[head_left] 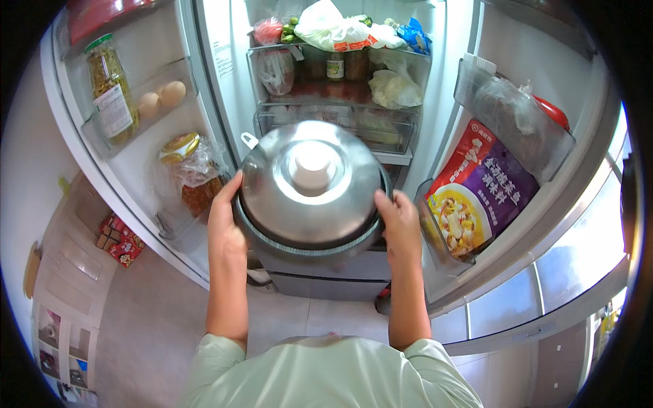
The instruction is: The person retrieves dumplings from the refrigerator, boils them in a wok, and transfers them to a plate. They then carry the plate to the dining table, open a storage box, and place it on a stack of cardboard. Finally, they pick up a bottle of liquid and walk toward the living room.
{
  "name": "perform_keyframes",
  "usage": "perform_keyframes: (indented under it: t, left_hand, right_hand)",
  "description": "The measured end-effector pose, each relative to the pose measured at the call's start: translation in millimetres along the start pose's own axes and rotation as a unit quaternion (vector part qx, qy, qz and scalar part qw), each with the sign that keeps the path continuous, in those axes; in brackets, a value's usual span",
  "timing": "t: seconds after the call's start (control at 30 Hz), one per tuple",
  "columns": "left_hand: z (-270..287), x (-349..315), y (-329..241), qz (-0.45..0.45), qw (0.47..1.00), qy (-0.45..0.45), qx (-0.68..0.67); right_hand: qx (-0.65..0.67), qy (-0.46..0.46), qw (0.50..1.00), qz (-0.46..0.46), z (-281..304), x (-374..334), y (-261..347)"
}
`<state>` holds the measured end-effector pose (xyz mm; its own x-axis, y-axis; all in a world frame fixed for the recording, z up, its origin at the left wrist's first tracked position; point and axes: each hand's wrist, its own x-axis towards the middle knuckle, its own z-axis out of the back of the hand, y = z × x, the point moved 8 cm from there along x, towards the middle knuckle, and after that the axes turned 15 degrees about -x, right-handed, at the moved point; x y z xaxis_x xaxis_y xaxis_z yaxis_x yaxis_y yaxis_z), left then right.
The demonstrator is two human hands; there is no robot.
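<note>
Both hands hold the lidded pot (307, 254), which hangs between the open doors of the refrigerator (235, 112). The left hand (228, 221) clasps its side toward the refrigerator's left door, the right hand (401, 224) the opposite side. If one hand dips, the domed steel lid (309, 219), which neither hand appears to pin down, could slide; any liquid inside might then slop out. Turning the pot might also knock the refrigerator's door racks, as the gap looks tight.

The lid hides the pot's contents. In the refrigerator's left door, a green-capped jar (107, 78) is packed with yellowish-green pieces, near two eggs (160, 99); lower down, a gold-lidded jar (179, 147) in clear plastic shows something reddish-brown. The refrigerator's right door rack holds a red-and-purple food packet (490, 177). What fills the refrigerator's clear drawer (381, 138) is hard to tell.
</note>
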<state>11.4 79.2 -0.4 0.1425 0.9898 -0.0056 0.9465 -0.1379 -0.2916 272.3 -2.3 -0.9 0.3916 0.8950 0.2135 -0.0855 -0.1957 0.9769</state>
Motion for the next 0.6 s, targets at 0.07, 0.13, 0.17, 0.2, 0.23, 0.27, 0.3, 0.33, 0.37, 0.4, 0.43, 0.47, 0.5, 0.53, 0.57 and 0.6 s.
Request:
perform_keyframes:
  t: [0.07, 0.13, 0.17, 0.2, 0.23, 0.27, 0.3, 0.33, 0.37, 0.4, 0.43, 0.47, 0.5, 0.53, 0.57, 0.6]
  left_hand:
    - [0, 29, -6, 0.023, 0.999, -0.009, -0.034]
    - [-34, 76, -5, 0.008, 0.999, 0.015, -0.036]
    - [-46, 89, 1, 0.004, 0.999, 0.019, -0.038]
    - [-50, 105, 6, 0.0, 0.999, 0.025, -0.048]
    - [-54, 119, 8, -0.016, 0.999, 0.023, -0.043]
    - [-61, 130, 11, -0.03, 0.998, 0.024, -0.046]
    - [-68, 142, 22, -0.034, 0.998, 0.025, -0.052]
    - [-67, 157, 25, -0.037, 0.997, 0.014, -0.062]
    - [-74, 171, 26, -0.04, 0.997, 0.022, -0.058]
    - [-77, 182, 26, -0.039, 0.997, 0.018, -0.061]
    - [-79, 191, 26, -0.037, 0.997, 0.014, -0.064]
    - [-80, 201, 26, -0.047, 0.997, 0.017, -0.064]
    - [-81, 209, 27, -0.055, 0.996, 0.017, -0.063]
    - [-82, 217, 28, -0.063, 0.996, 0.018, -0.062]
    - [-83, 224, 28, -0.076, 0.995, 0.008, -0.06]
    - [-83, 230, 28, -0.089, 0.994, -0.004, -0.058]
  right_hand:
    - [0.002, -0.017, 1.0, 0.016, -7, 26, 5]
    - [-0.007, -0.021, 0.999, 0.037, -9, 83, 34]
    - [-0.019, -0.018, 0.999, 0.024, -9, 104, 38]
    - [-0.025, -0.016, 0.999, 0.023, -7, 119, 41]
    - [-0.03, -0.012, 0.999, 0.027, -10, 136, 45]
    - [-0.014, -0.02, 0.999, 0.042, -11, 162, 40]
    - [-0.026, -0.02, 0.999, 0.043, -5, 184, 33]
    - [-0.033, -0.013, 0.998, 0.047, -4, 201, 32]
    - [-0.041, -0.006, 0.998, 0.051, -3, 214, 32]
    - [-0.058, 0.006, 0.998, 0.036, -8, 214, 46]
    - [-0.051, 0.012, 0.998, 0.039, -10, 228, 43]
    - [-0.044, 0.018, 0.998, 0.042, -12, 249, 33]
    - [-0.037, 0.023, 0.998, 0.042, -15, 258, 33]
    - [-0.041, 0.012, 0.998, 0.043, -14, 266, 34]
    - [-0.036, 0.006, 0.998, 0.044, -14, 273, 36]
    - [-0.03, 0.001, 0.999, 0.042, -16, 279, 38]
